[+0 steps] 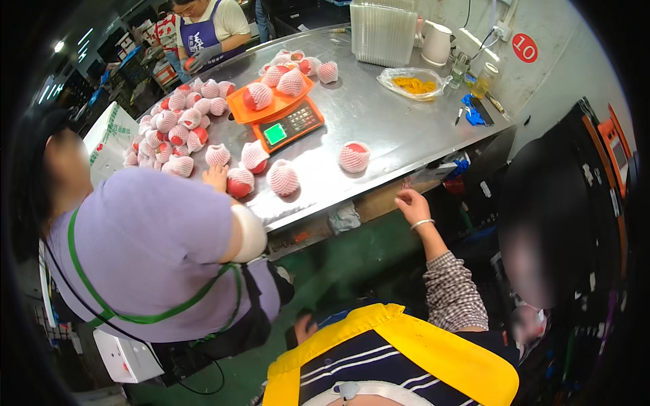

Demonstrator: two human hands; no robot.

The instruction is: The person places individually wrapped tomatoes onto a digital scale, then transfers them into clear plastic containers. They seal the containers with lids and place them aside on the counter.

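My right hand [413, 208] is just off the front edge of the metal table [325, 179], its thumb and fingers drawn together. Whatever may be between them is too small to make out. Low in front of my body, my left hand [305, 329] shows only partly, blurred and in shade. Nearest to my right hand on the table stands a round red fruit in a pinkish foam net [355, 157]. Farther left are more netted fruits [282, 178]. An orange scale [288, 128] carries several such fruits on its tray [237, 105].
At my left, a co-worker in a purple top [145, 243] touches a netted fruit by a large pile [179, 128]. Another person [213, 30] works across the table. Plastic trays [384, 34], a kettle [437, 44] and a bag of yellow pieces [414, 84] stand at the back right.
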